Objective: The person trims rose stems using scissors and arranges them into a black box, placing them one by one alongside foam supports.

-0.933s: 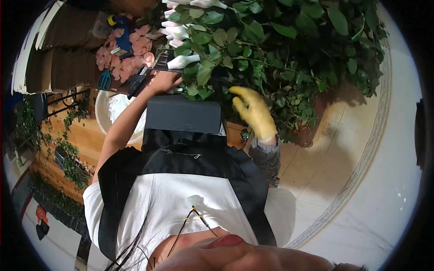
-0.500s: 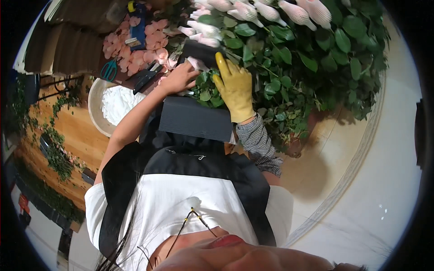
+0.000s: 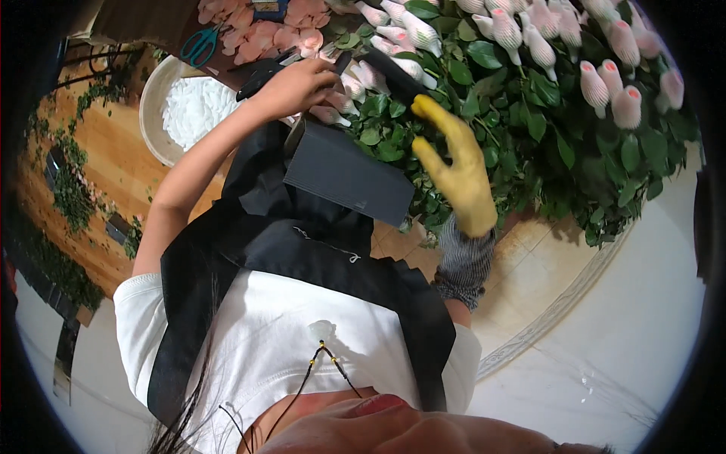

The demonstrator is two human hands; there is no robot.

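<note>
I'm watching the right hand spreading, gripping nothing, the left hand curling, hold unclear. Careless pressing could be bruising rosebuds.

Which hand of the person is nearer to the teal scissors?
Left. The bare left hand is right of and below the teal scissors; the gloved right hand is much farther right and lower.

- No words or numbers can be read clearly.
- Thin white cursive stitching runs across the front of the black apron; its strokes slant with the cloth, and its letters cannot be made out.
- The blue object at the top edge is cut off, its markings illegible.
</note>
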